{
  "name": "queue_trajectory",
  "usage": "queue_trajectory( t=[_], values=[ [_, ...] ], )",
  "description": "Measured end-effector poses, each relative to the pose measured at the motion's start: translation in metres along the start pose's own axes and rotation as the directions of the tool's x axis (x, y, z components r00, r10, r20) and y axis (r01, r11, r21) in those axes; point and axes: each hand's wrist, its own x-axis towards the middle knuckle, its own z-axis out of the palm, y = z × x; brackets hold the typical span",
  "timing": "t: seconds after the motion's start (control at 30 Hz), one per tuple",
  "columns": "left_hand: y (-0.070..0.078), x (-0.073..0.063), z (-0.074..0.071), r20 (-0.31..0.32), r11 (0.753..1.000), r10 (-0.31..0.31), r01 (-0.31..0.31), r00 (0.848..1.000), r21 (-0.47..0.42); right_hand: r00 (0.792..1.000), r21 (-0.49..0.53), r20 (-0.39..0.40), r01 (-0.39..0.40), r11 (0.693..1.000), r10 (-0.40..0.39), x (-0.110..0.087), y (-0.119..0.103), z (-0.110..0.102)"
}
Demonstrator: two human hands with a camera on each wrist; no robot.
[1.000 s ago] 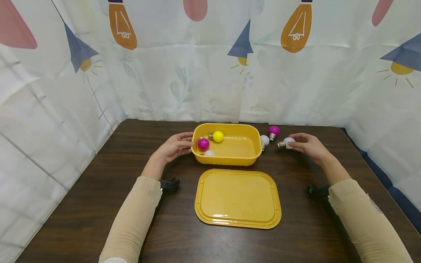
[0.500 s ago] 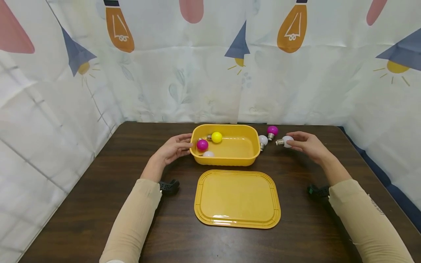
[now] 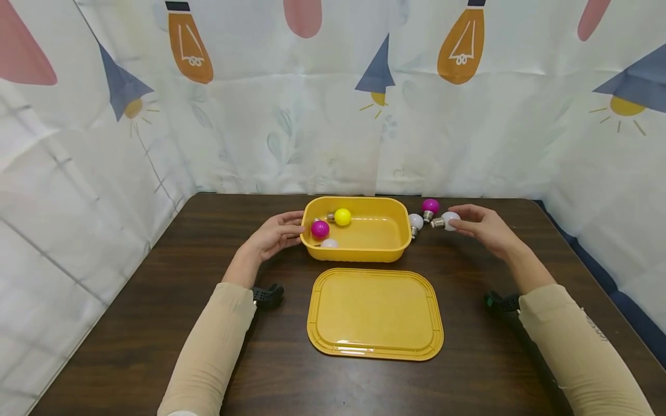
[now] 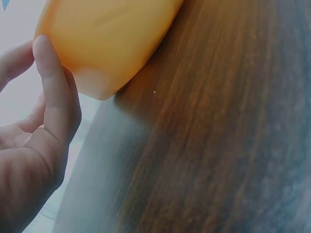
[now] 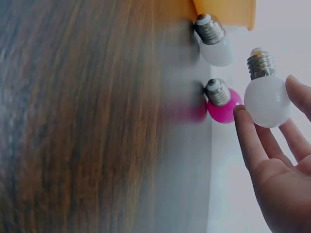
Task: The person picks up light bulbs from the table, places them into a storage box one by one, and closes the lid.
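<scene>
At the left end of the yellow plastic bin (image 3: pixel 359 255), my left hand (image 3: pixel 274 236) touches the wall near the rim with lightly bent fingers. Inside the bin lie a magenta bulb (image 3: pixel 319 229), a yellow bulb (image 3: pixel 342 217) and a white bulb (image 3: pixel 329 243) partly hidden by the front wall. My right hand (image 3: pixel 486 232) pinches another white light bulb (image 5: pixel 268 101) by its globe between thumb and fingertips, the metal screw base pointing left toward the bin. Beside the bin's right end rest a white bulb (image 5: pixel 216 50) and a magenta bulb (image 5: pixel 224 105) on the table.
A flat yellow lid (image 3: pixel 376 315) lies on the dark wooden table (image 3: pixel 291 381) in front of the bin. Behind the table hangs a patterned white curtain (image 3: pixel 322 133). Black straps (image 3: pixel 268 295) sit at both wrists.
My right hand has moved slightly left and away from me with the white bulb, nearer the loose bulbs. The left hand stays at the bin. The head view has shifted a little.
</scene>
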Motion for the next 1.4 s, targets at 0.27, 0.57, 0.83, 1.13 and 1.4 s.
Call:
queue_trajectory(
  t=[0.27,0.57,0.83,1.13,1.4],
  values=[
    [-0.001,0.0,-0.001,0.006,1.0,0.006,-0.006,1.0,-0.002,0.999,-0.007,0.007,0.036,0.999,-0.036,-0.001,-0.005,0.005],
    [0.0,0.003,0.0,0.008,1.0,0.01,-0.01,1.0,-0.004,0.999,-0.009,-0.001,0.045,0.999,-0.045,-0.002,-0.009,0.01],
    [-0.002,0.003,-0.002,0.007,1.0,0.008,-0.008,1.0,-0.006,0.999,-0.016,0.005,0.041,0.999,-0.041,0.0,-0.012,0.014],
    [-0.002,0.003,-0.002,0.011,1.0,0.013,-0.013,1.0,-0.01,0.997,-0.038,-0.001,0.071,0.997,-0.072,0.0,-0.016,0.019],
    [-0.003,0.003,-0.003,0.022,1.0,0.006,-0.006,1.0,-0.008,0.997,-0.013,0.0,0.078,0.997,-0.078,0.003,-0.017,0.022]
  ],
)
